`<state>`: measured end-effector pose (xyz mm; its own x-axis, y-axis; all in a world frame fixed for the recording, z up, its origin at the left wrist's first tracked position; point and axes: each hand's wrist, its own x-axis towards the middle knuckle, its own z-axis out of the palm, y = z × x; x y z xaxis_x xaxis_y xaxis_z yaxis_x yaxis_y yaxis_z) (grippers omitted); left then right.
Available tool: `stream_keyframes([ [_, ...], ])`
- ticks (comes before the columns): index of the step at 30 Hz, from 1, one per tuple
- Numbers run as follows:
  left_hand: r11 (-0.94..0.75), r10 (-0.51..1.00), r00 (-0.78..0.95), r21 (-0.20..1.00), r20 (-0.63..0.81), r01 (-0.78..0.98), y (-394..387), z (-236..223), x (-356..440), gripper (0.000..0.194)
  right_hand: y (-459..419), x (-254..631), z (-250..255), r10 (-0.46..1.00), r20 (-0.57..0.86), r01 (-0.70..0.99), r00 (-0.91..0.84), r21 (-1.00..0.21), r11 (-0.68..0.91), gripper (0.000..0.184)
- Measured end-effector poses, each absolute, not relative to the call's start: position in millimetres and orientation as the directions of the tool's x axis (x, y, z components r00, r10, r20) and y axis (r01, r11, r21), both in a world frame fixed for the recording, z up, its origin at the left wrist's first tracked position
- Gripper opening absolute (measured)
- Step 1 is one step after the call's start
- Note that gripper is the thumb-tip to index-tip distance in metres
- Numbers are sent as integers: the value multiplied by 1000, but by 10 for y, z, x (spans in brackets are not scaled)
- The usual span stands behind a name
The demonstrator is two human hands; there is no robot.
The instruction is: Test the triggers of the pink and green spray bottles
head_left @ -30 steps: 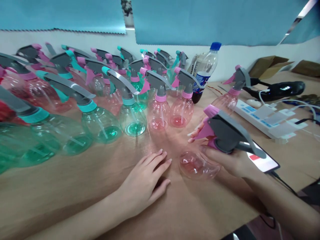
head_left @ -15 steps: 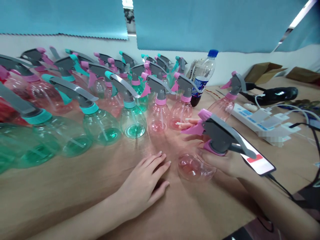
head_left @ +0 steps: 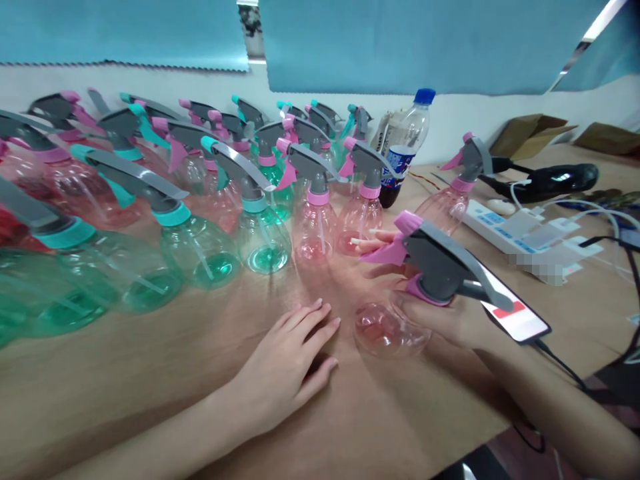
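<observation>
A clear pink spray bottle (head_left: 390, 331) with a grey and pink trigger head stands on the table in front of me, leaning slightly. My right hand (head_left: 450, 323) is around its upper body from the right, fingers reaching behind it, partly hidden by the trigger head. Flat on the brown tabletop, left of this bottle, lies my left hand (head_left: 295, 353), empty and with fingers loosely stretched. Just beyond the hands stand a pink spray bottle (head_left: 315, 230), another pink spray bottle (head_left: 361, 217) and a green spray bottle (head_left: 265, 243).
Several more green and pink spray bottles crowd the left and back. At back right are a blue-capped drink bottle (head_left: 420, 123), a lone pink spray bottle (head_left: 445, 203), a power strip (head_left: 493, 223) with chargers, a phone (head_left: 520, 320), cables and a cardboard box (head_left: 533, 133).
The view has shifted slightly, so the bottles appear a little higher and farther left. Both hands and the held spray bottle keep their places on the table.
</observation>
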<state>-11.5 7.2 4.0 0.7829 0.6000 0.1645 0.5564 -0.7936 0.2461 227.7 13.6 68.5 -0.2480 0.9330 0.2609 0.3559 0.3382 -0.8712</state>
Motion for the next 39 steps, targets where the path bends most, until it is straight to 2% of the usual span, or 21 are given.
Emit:
stream_keyframes([
  [12, -799, 595, 782, 236, 184, 553, 79, 50, -113, 41, 143, 2291, 691, 923, 279, 372, -266, -854, 365, 14],
  [17, -802, 591, 785, 236, 186, 548, 78, 43, -116, 41, 137, 2283, 657, 935, 284, 375, -214, -860, 347, 9],
  [21, -803, 591, 784, 232, 191, 549, 76, 43, -110, 41, 141, 2266, 691, 934, 270, 345, -234, -875, 340, 23],
  [25, -804, 589, 786, 237, 191, 545, 73, 46, -106, 40, 144, 2264, 691, 936, 251, 330, -246, -886, 325, 25],
  [31, -802, 591, 787, 232, 177, 550, 68, 53, -112, 40, 115, 2253, 637, 964, 245, 377, -100, -888, 264, 15],
  [34, -802, 591, 787, 232, 176, 551, 68, 58, -114, 41, 91, 2261, 639, 964, 254, 410, -85, -873, 266, 21],
  [39, -799, 595, 783, 242, 182, 550, 73, 58, -104, 40, 57, 2341, 578, 963, 263, 450, -53, -855, 258, 11],
])
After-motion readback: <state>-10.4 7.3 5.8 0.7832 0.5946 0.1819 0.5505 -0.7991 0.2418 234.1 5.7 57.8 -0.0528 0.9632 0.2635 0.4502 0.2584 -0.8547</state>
